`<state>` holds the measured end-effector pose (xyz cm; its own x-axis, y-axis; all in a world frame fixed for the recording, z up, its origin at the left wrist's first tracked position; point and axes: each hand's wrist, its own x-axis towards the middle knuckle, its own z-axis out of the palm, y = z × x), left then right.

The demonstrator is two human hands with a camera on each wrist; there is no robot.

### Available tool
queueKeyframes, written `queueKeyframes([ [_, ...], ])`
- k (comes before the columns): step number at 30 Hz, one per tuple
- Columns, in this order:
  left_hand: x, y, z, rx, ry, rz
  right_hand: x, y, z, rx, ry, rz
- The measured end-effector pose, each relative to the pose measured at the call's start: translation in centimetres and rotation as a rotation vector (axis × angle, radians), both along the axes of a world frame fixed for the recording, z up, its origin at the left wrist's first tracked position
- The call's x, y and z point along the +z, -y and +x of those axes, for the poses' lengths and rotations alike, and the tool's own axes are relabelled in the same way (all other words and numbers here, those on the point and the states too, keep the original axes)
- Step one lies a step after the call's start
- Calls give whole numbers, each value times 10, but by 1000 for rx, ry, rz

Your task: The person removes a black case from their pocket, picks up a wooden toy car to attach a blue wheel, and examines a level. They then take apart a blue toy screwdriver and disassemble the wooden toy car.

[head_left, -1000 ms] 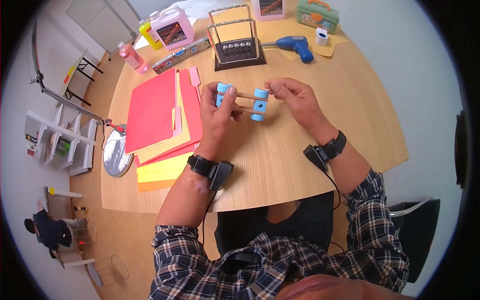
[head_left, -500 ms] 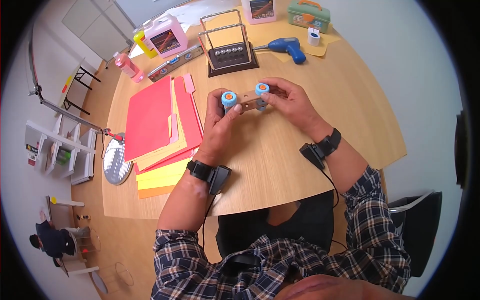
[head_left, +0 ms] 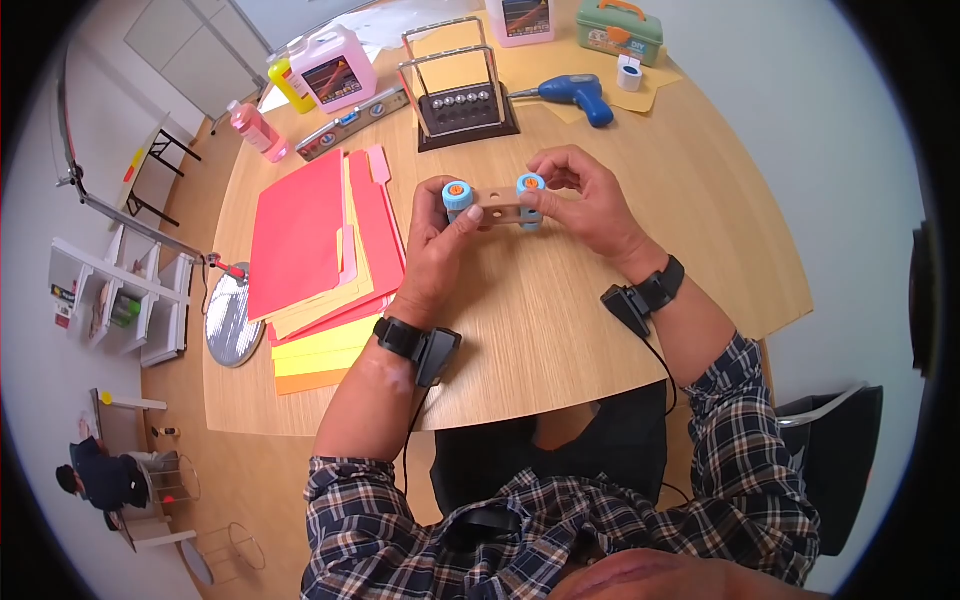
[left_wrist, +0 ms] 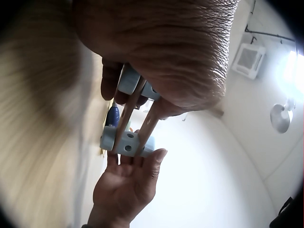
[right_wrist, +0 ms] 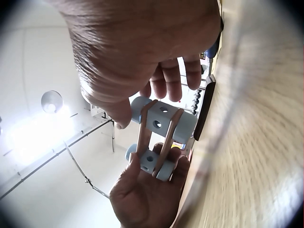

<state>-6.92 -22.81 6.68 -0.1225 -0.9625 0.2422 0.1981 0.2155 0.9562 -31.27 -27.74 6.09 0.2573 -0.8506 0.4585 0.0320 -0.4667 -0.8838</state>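
Observation:
Between the hands is a toy construction frame [head_left: 495, 207] above the table: two wooden strips with holes, joined at each end by a light blue block with round blue caps. Orange centres show in the two upper caps. My left hand [head_left: 440, 245] grips the left end, thumb on the near strip. At the other end, my right hand [head_left: 590, 205] has its thumb against the near side of the blue cap [head_left: 531, 183] and its fingers curled behind. The right wrist view shows the right-end block [right_wrist: 164, 118] between that thumb and the fingers.
Red and yellow folders [head_left: 305, 235] lie left of the hands. Beyond stand a Newton's cradle [head_left: 465, 115], a spirit level [head_left: 352, 124], a blue drill-shaped tool [head_left: 580, 95], a pink jug [head_left: 335, 70], a pink bottle [head_left: 257, 130] and a green toolbox [head_left: 620, 35].
The frame has turned so its orange cap centres face up. My right hand, off the right end at first, came to hold it; lately that end dipped slightly.

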Motion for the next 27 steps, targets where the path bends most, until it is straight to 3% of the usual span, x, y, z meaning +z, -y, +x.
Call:
queueKeyframes([
  [5, -4, 5, 5, -24, -36, 66, 7, -6, 0, 84, -5, 89],
  [10, -2, 4, 5, 0, 142, 75, 6, -9, -2, 116, -123, 180],
  [19, -7, 10, 12, -48, 270, 62, 1, 0, -7, 73, -251, 118],
  [27, 12, 6, 21, -106, 188, 98, 18, -4, -14, 84, -379, 88],
])
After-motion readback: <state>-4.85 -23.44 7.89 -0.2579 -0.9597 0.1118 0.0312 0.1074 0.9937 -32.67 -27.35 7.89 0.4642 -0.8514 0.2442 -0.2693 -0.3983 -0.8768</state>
